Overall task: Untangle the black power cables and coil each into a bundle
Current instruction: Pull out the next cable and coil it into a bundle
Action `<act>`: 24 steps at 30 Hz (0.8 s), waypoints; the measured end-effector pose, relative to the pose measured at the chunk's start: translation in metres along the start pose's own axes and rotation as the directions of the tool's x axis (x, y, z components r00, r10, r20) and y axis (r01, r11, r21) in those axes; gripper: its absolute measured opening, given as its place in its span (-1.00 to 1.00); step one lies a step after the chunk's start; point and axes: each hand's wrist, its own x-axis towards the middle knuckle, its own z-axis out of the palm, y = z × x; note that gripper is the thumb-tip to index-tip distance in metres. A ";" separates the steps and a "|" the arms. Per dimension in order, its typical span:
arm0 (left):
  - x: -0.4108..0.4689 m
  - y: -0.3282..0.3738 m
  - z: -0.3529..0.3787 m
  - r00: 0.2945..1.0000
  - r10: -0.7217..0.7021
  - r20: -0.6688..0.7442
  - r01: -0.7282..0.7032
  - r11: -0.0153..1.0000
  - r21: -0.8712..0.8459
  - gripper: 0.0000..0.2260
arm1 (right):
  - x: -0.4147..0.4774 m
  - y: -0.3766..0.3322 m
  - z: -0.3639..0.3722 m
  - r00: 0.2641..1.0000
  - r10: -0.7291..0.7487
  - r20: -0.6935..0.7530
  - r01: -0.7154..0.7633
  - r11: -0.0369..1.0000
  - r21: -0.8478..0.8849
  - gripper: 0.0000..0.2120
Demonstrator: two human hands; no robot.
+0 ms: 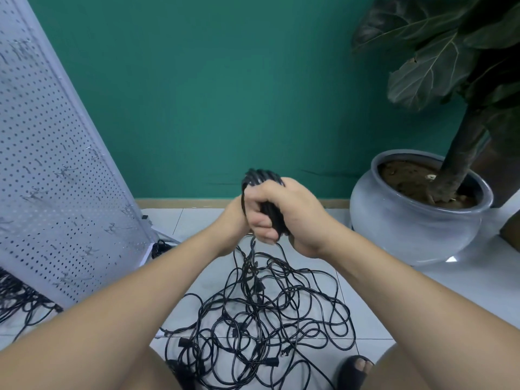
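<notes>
A coiled bundle of black cable (260, 178) is held up in front of me at the middle of the view. My right hand (284, 212) grips the bundle, fingers curled round its strands. My left hand (235, 218) lies behind and to the left of it, mostly hidden, and a strand crosses its wrist; its grasp cannot be seen. From the hands, cable runs down into a large tangle of black power cables (261, 319) with several plugs, spread on the white tiled floor (464, 291) between my legs.
A white pegboard panel (56, 164) leans at the left, with more black cables (17, 299) at its foot. A grey pot (416, 229) holding a large-leafed plant stands at the right. A green wall is behind. My sandalled foot (356, 370) is at the bottom right.
</notes>
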 end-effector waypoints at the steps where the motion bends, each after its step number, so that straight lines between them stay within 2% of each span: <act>1: -0.002 -0.002 0.007 1.000 0.025 0.003 -0.025 0.998 -0.058 -0.94 | 0.001 -0.001 -0.001 0.999 -0.018 -0.041 0.019 1.000 0.018 -0.70; 2: -0.002 -0.004 0.013 0.999 0.052 0.010 -0.051 0.994 -0.098 -0.94 | 0.003 -0.002 -0.003 0.995 -0.035 -0.090 0.035 0.999 -0.006 -0.70; 4: 0.001 -0.005 0.026 0.998 0.058 0.033 -0.055 0.995 -0.078 -0.75 | 0.006 -0.005 -0.009 0.979 -0.081 -0.188 0.062 0.993 -0.104 -0.67; 7: 0.001 -0.002 0.035 0.998 -0.005 0.058 -0.001 0.996 0.092 -0.54 | 0.012 -0.010 -0.021 0.929 -0.202 -0.312 0.146 0.970 -0.192 -0.60; 9: 0.000 -0.004 0.038 0.989 -0.016 0.145 -0.019 0.972 0.234 -0.43 | 0.016 -0.013 -0.030 0.877 -0.279 -0.390 0.176 0.944 -0.278 -0.56; 11: -0.001 -0.008 0.041 0.983 -0.044 0.180 -0.022 0.937 0.349 -0.44 | 0.022 -0.013 -0.040 0.817 -0.349 -0.459 0.140 0.892 -0.430 -0.51; 13: -0.002 -0.011 0.043 0.982 -0.057 0.182 -0.026 0.907 0.420 -0.54 | 0.026 -0.008 -0.051 0.795 -0.386 -0.468 0.074 0.827 -0.558 -0.48; 16: -0.001 -0.006 0.042 0.987 -0.017 0.157 -0.063 0.866 0.497 -0.64 | 0.036 0.005 -0.064 0.819 -0.386 -0.424 -0.019 0.721 -0.693 -0.45; 21: -0.003 0.014 0.023 0.985 0.130 0.111 -0.171 0.775 0.609 -0.63 | 0.047 0.019 -0.075 0.878 -0.285 -0.386 -0.223 0.470 -0.854 -0.41; 24: 0.000 0.024 0.005 0.992 0.124 0.002 -0.108 0.859 0.501 -0.54 | 0.044 0.018 -0.075 0.886 -0.147 -0.439 -0.316 0.501 -0.806 -0.36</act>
